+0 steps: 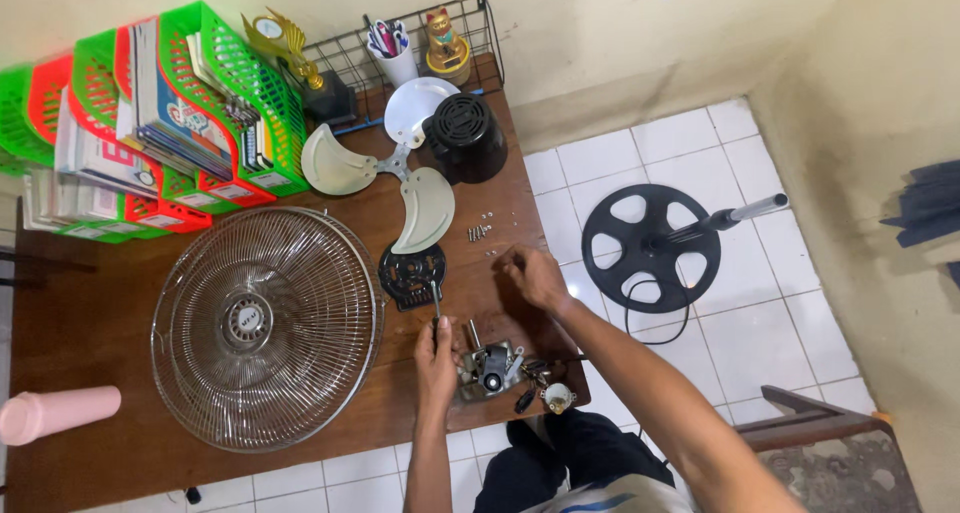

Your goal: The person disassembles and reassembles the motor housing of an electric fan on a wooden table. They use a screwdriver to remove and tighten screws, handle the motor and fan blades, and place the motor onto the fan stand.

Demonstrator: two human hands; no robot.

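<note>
- Seen from above: a person at a brown wooden table point(300, 453), fan parts spread across it
- Left hand point(437, 358), near the front edge, is closed round a screwdriver point(435, 303) held shaft-up, w/ the hand resting against the fan motor point(490, 365)
- Motor sits at the front-right corner, wires and a small white part point(557, 397) trailing off its right side
- Right hand point(532, 275), near the right edge, fingers curled down to the tabletop; can't tell if it pinches anything
- Small screws point(478, 233) lie just beyond that hand
- Black round plate point(411, 276) lies just past the screwdriver tip
- Three-blade fan propeller point(400, 178) in the middle, black motor cover point(465, 138) beside it toward the back
- Wire fan guard point(265, 323) fills the left-centre
- Pink bottle point(55, 413) on its side at the front-left corner
- Green and red file baskets point(160, 123) stacked at the back-left
- Fan base w/ pole point(660, 248) on the white tile floor, right of the table
</note>
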